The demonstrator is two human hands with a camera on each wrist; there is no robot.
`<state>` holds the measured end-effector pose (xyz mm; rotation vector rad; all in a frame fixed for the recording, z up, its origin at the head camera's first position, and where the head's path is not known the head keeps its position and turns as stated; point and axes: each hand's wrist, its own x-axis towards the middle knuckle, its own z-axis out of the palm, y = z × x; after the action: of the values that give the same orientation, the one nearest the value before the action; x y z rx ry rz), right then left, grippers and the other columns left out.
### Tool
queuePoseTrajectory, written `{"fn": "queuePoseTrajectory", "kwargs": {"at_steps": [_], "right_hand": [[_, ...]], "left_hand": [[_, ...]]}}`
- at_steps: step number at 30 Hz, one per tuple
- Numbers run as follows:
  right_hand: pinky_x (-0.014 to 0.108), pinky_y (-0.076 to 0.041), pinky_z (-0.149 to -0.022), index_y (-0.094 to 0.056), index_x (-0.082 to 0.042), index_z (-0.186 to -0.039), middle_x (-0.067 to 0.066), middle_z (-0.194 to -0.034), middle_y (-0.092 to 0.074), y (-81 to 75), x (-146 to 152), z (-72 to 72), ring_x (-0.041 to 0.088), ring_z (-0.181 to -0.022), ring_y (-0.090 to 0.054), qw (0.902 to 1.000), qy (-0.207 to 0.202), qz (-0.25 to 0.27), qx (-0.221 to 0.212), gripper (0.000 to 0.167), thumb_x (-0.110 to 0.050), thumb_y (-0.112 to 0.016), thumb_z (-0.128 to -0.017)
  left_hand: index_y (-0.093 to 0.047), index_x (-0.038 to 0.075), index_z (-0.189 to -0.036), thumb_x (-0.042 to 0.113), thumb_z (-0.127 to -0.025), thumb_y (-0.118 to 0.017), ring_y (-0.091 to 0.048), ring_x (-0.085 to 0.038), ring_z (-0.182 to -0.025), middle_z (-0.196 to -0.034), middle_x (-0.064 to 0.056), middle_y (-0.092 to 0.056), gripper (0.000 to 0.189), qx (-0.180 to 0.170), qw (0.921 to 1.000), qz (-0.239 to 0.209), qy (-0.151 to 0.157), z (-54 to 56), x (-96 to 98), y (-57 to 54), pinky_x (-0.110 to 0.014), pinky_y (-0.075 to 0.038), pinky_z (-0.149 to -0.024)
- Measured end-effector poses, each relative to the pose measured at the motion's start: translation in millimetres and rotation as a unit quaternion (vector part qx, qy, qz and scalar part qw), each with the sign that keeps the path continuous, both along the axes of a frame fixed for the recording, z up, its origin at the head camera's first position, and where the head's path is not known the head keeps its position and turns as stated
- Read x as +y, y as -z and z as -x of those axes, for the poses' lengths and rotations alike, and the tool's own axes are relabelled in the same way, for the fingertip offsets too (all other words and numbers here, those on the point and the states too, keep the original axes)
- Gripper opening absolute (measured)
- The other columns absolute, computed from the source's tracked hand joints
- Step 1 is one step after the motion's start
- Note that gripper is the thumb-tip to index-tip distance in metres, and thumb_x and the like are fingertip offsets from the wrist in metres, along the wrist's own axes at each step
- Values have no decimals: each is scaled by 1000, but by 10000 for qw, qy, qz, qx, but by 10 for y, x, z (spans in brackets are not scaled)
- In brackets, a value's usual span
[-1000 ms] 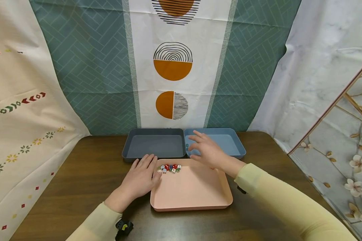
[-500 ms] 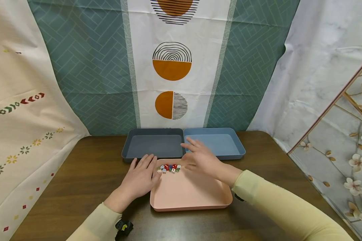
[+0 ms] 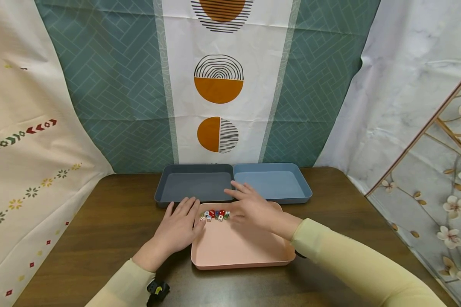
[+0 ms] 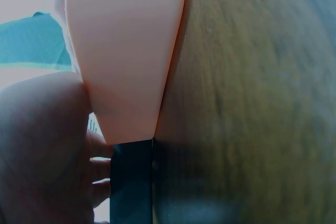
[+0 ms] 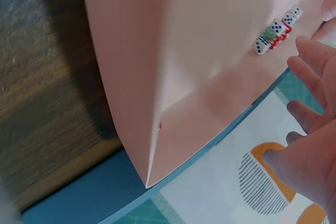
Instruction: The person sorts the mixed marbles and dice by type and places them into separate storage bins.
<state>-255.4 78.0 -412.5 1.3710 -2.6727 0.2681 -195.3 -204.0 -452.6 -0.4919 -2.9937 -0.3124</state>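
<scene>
Several small dice, white, red and green, lie grouped in the far left corner of the pink tray. My left hand rests at that tray's left rim, fingers extended toward the dark grey tray. Above the far part of the pink tray is my right hand, its fingertips close to the right end of the dice. In the right wrist view its fingers are spread, and no die shows between them. A small red spot sits by the tray wall, mostly hidden behind the rim.
A dark grey tray and a blue tray stand side by side behind the pink one. The brown wooden table carries them all. Patterned cloths hang behind and at both sides.
My right hand has come from over the blue tray, left and toward me, to beside the dice. Bluish dice seen at the blue tray's left side are now out of sight. My left hand stays put.
</scene>
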Motion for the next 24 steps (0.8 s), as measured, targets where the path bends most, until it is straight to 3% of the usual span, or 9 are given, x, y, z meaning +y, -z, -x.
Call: {"fn": "queuePoseTrajectory", "kwargs": {"at_steps": [6,12,16,22,24], "right_hand": [[64,-22,-131,-76,-21,-146,18,-168,-50,33,-23,21,42,-166,-24,9996,-19,-271,-25,46,-27,-84,-101],[63,-21,-132,-68,-24,-155,17,-170,-47,24,-47,15,41,-167,-22,9986,2,-519,-78,59,-28,-86,-99],[64,-22,-131,-73,-22,-149,17,-171,-46,19,-65,24,42,-167,-22,9975,-26,-684,-142,51,-28,-86,-100],[67,-26,-129,-83,-18,-122,20,-168,-49,36,-73,43,45,-165,-25,9970,-118,-735,-189,25,-28,-86,-100],[65,-25,-130,-83,-19,-123,18,-169,-48,45,-75,45,43,-166,-22,9965,-77,-788,-259,25,-29,-85,-101]], "left_hand": [[-40,0,-169,47,-116,-53,-28,-43,-164,-175,-22,-37,72,-36,10000,-9,2,2,-1,6,-74,-15,-129],[-40,0,-169,47,-116,-53,-28,-43,-164,-175,-21,-37,72,-19,10000,-23,-3,4,-2,3,-74,-15,-129],[-40,0,-169,47,-116,-54,-28,-43,-164,-175,-21,-37,72,8,10000,-11,-8,11,-7,14,-73,-16,-129],[-41,0,-169,46,-116,-53,-29,-43,-164,-174,-21,-38,72,46,10000,38,2,17,-5,24,-73,-17,-129],[-40,0,-169,46,-116,-53,-29,-43,-164,-174,-21,-38,72,50,10000,53,10,16,-3,23,-73,-17,-129]]}}
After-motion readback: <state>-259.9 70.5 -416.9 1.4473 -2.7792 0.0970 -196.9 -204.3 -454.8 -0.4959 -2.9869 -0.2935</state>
